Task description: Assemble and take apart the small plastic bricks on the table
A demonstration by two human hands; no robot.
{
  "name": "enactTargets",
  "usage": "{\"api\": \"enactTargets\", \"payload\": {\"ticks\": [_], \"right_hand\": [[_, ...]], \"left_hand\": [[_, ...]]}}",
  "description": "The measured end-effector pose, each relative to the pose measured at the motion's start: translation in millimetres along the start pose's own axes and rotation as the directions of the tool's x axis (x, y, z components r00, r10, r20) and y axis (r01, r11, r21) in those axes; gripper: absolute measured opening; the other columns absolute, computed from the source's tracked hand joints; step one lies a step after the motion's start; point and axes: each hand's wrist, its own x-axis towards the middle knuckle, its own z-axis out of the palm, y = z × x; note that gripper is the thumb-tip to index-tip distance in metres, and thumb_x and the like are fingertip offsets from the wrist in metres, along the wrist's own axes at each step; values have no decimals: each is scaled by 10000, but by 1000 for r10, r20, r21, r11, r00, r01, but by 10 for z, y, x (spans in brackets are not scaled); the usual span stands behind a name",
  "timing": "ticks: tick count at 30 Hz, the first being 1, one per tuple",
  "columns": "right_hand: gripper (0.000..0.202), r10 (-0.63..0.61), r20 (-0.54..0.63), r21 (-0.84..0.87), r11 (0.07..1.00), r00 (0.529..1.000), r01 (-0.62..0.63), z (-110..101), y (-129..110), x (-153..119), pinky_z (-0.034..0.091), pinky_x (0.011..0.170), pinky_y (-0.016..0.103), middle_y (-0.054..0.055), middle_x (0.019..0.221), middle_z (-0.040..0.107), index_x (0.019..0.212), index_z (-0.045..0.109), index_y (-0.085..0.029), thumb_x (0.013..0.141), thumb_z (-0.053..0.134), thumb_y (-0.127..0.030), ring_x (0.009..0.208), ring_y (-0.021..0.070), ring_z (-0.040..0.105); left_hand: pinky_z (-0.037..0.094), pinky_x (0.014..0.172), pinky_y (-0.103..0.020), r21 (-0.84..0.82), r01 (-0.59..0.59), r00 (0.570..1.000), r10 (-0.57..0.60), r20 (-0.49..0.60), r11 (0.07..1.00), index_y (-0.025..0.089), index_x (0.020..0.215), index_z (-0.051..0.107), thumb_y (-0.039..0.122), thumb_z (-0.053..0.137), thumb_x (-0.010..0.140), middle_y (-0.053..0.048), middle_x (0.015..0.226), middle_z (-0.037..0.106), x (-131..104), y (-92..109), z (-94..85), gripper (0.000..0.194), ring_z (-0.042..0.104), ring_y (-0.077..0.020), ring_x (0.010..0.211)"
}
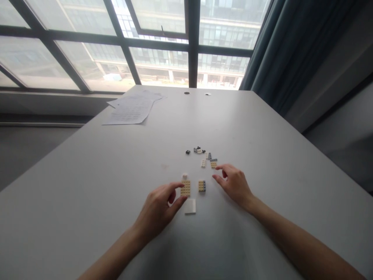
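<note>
My left hand (pixel 161 204) is at a tan studded building-brick plate (pixel 186 189). Its index fingertip overlaps the plate and its thumb is by the near edge, the two apart; no firm grip shows. A white brick (pixel 185 176) adjoins the plate's far edge, and a smooth white square piece (pixel 190 206) lies nearer me. To the right is a small tan and grey brick block (pixel 202 186). My right hand (pixel 234 182) has thumb and index finger apart, nothing visible between them. Its index fingertip is beside a tan brick (pixel 213 165) with a grey piece (pixel 213 159) behind it.
Beyond my hands lie white studded pieces (pixel 203 163), a grey piece (pixel 209 156) and several small dark pieces (pixel 195 150). Printed papers (pixel 131 109) are at the white table's (pixel 262 140) far left. A window and a dark curtain (pixel 279 50) stand behind.
</note>
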Motion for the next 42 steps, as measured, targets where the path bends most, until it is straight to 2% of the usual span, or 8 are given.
{"api": "enactTargets", "payload": {"ticks": [4, 17, 28, 32, 34, 37, 40, 42], "right_hand": [[293, 63, 27, -61, 996, 998, -61, -10, 187, 215, 413, 703, 286, 34, 857, 603, 1100, 622, -192, 817, 604, -266, 718, 161, 556], [252, -62, 26, -108, 992, 998, 65, 161, 227, 180, 410, 842, 309, 69, 983, 606, 1122, 589, -181, 891, 520, -253, 893, 197, 546], [314, -16, 17, -112, 994, 1000, 18, 164, 233, 191, 425, 843, 301, 74, 1016, 585, 1187, 574, -183, 889, 522, -268, 898, 200, 566], [303, -16, 26, -122, 992, 1000, 19, 151, 221, 188, 422, 846, 300, 75, 1023, 588, 1180, 578, -178, 899, 507, -267, 907, 203, 569], [311, -14, 29, -135, 991, 999, 18, 152, 221, 185, 421, 843, 300, 77, 1017, 589, 1191, 574, -180, 903, 500, -271, 902, 204, 568], [331, -26, 32, -160, 987, 999, 30, 166, 231, 182, 419, 830, 299, 79, 1001, 591, 1218, 564, -186, 905, 501, -276, 884, 203, 565], [306, -45, 25, -166, 985, 999, 49, 182, 245, 180, 411, 833, 292, 74, 989, 595, 1192, 577, -190, 905, 503, -266, 903, 202, 564], [266, -52, 17, -159, 986, 999, 54, 185, 251, 179, 410, 828, 286, 66, 977, 596, 1142, 597, -191, 903, 507, -265, 897, 196, 568]], "left_hand": [[444, 724, -304, 50, -91, 995, 93, -35, 995, 199, 1015, 622, 350, 545, 860, -29, 787, 594, 293, 55, -41, 230, 548, -180, 761], [430, 853, -387, 292, -207, 969, 155, 193, 934, 236, 1162, 609, 324, 652, 790, -92, 1071, 583, 1225, 47, 282, 384, 529, -263, 992], [412, 872, -397, 290, -199, 973, 154, 173, 936, 210, 1061, 640, 290, 602, 844, -87, 1072, 579, 1220, 72, 294, 235, 509, -262, 1018], [388, 884, -391, -83, -153, 987, 157, 45, 985, 208, 1029, 651, 318, 628, 831, -67, 997, 567, 1026, 103, 95, 228, 489, -228, 962], [420, 789, -335, -503, -39, 998, 57, 21, 864, 202, 1016, 655, 418, 632, 819, -40, 882, 534, 874, 123, 2, 293, 486, -173, 815], [421, 629, -259, -893, 97, 995, -76, 71, 440, 203, 1065, 624, 591, 466, 866, -6, 778, 447, 610, 169, -77, 463, 426, -109, 655], [402, 581, -208, -987, 143, 976, -154, 153, -73, 196, 1005, 639, 555, 552, 837, 12, 757, 400, 397, 219, -96, 406, 398, -80, 633], [402, 575, -195, -953, 145, 966, -168, 194, -266, 176, 970, 651, 482, 648, 797, 19, 747, 394, 318, 244, -95, 352, 397, -73, 634]]}}
